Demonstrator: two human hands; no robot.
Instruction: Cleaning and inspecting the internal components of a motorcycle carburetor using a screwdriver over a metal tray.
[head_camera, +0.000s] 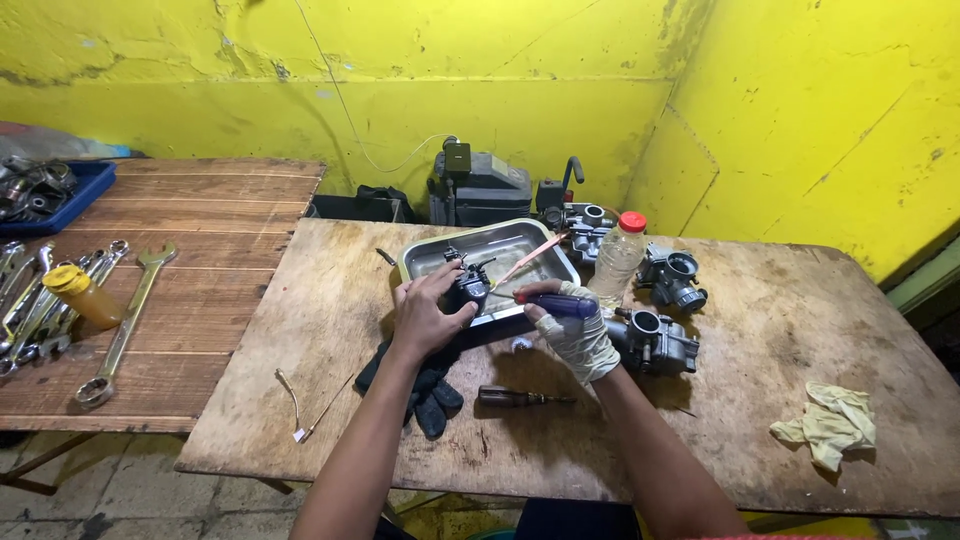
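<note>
Metal carburetor (468, 286) half hidden in left hand (425, 318) grip; gloved right hand (577, 335) clasps blue-handled screwdriver (556, 304), tip obscured.

A plastic bottle (617, 258) is stood beside two spare carburetors (672, 278) (652, 341). A yellow rag (828, 425) is laid at right. Wrenches (125, 325) are spread on the left table (210, 215).

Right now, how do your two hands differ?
The left hand is bare and grips a dark carburetor at the metal tray's edge. The right hand wears a pale glove and holds a blue-handled screwdriver pointing toward the carburetor. Both hands are over the wooden table.
</note>
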